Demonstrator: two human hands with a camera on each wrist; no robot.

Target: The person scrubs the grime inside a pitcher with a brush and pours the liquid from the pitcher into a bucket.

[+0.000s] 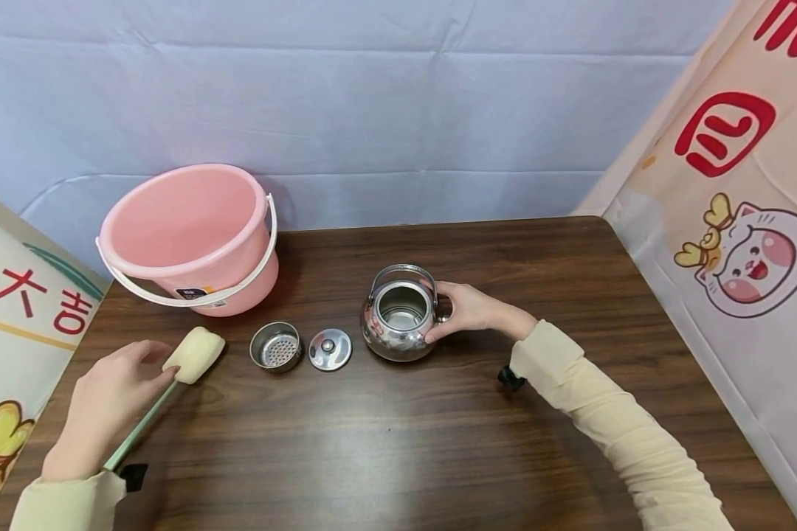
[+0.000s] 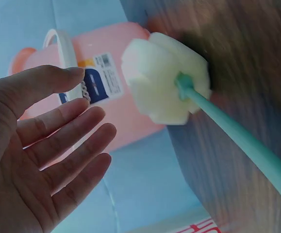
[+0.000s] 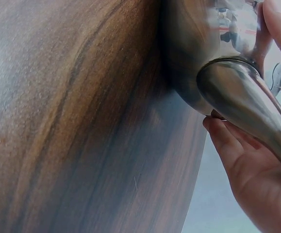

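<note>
My right hand (image 1: 466, 308) grips steel kettle (image 1: 393, 344) at spout side: probably light, stiff, slippery. My left hand (image 1: 114, 382), fingers loosely spread, beside sponge brush (image 1: 195, 355), likely soft; best held by green stick (image 1: 142, 426).

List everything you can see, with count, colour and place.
Table: 1, brown, centre
Bucket: 1, pink with white handle, table's back left
Sponge brush: 1, pale yellow, green handle, in front of bucket
Strainer: 1, silver, right of the brush
Lid: 1, silver, right of the strainer
Kettle: 1, silver, right of the lid
Backdrop: 1, pale blue, behind the table
Printed sheets: 2, pale with coloured prints, left and right
Wrist devices: 2, black, one per wrist
Sleeves: 2, cream, both forearms
Left hand: 1, bare, beside the brush
Right hand: 1, bare, gripping the kettle
</note>
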